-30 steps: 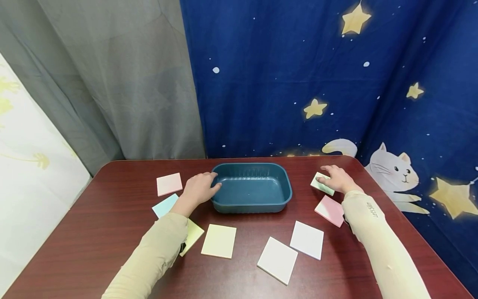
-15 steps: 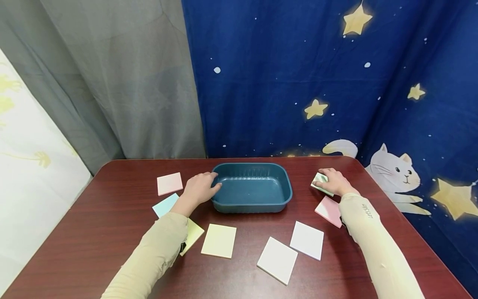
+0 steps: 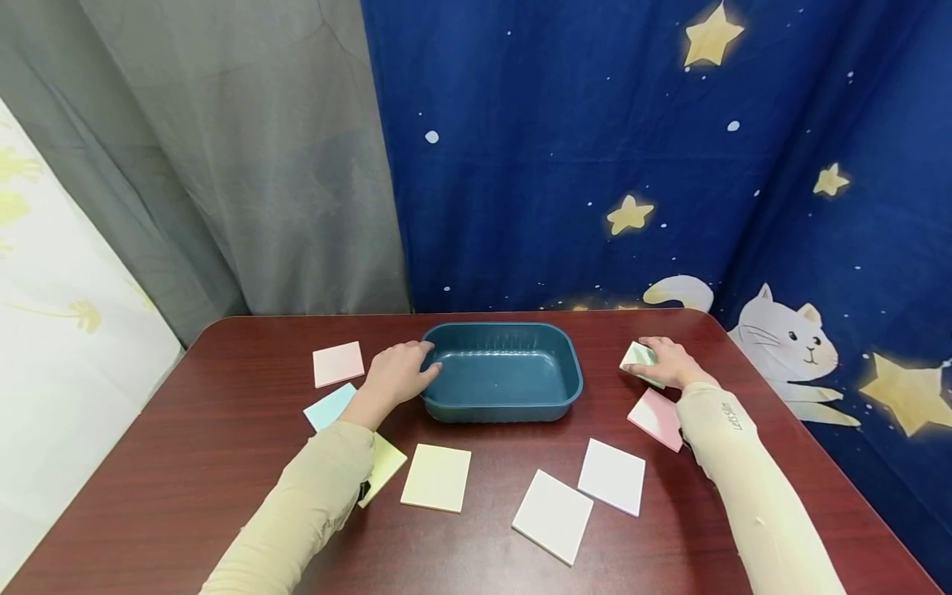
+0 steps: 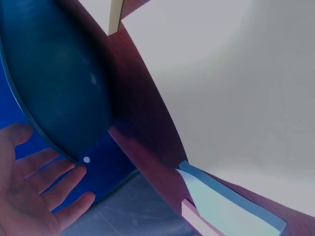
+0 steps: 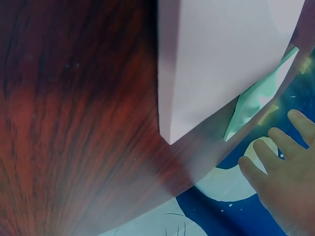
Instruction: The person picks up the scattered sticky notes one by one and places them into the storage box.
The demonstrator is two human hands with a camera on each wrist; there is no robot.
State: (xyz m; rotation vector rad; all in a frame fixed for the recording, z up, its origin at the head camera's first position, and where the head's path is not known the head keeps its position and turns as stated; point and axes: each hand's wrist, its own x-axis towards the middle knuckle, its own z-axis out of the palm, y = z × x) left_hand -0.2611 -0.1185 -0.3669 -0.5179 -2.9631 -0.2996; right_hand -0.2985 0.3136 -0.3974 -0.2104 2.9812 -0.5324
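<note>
In the head view, my right hand [image 3: 673, 362] is right of the blue basin [image 3: 502, 412], thumb and fingers parted over the green pad [image 3: 638, 355], which lies between thumb and fingertips. My left hand [image 3: 397, 374] is at the basin's left end, thumb and forefinger at the rim. The basin's glossy floor shows from wall to wall. Nearer me than the basin lie two yellow pads [image 3: 437, 478] and two white pads [image 3: 553, 518]; left of it are a pale pink pad [image 3: 338, 364] and a light blue pad [image 3: 330, 406], right of it a deeper pink pad [image 3: 656, 420].

In the left wrist view, my fingers are fanned and fairly straight, their tips at the basin's rim rather than wrapped round it.

In the right wrist view, my fingers are spread and nearly straight, just beside the green pad; whether they bear on its edges I cannot tell.
</note>
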